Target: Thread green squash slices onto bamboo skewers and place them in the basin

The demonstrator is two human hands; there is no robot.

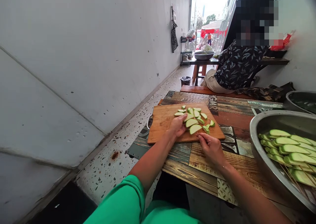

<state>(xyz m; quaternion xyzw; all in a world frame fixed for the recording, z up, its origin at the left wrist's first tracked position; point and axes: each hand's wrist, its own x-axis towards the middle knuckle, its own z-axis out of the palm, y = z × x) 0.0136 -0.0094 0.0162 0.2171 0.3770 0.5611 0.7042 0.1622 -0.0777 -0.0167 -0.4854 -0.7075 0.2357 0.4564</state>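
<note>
Over the wooden cutting board (160, 122), my left hand (177, 127) has its fingers and thumb closed on pale green-skinned squash slices (191, 122). My right hand (211, 146), at the board's near edge, pinches a thin skewer (197, 134), mostly hidden by the fingers. Its visible bit is right beside the nearest half-round slice (196, 129); whether it passes through the slice I cannot tell. Several loose slices (197, 113) lie beyond my hands, and small offcuts (206, 128) sit to the right on the board.
A large metal basin (254, 128) at right holds many skewered slices (287, 148). Behind it stands another metal basin (291, 97). The patterned wooden table (237, 125) carries everything. Ahead, a person in a dark patterned shirt (242, 64) sits by a bench (197, 89). A white wall (98, 53) runs along the left.
</note>
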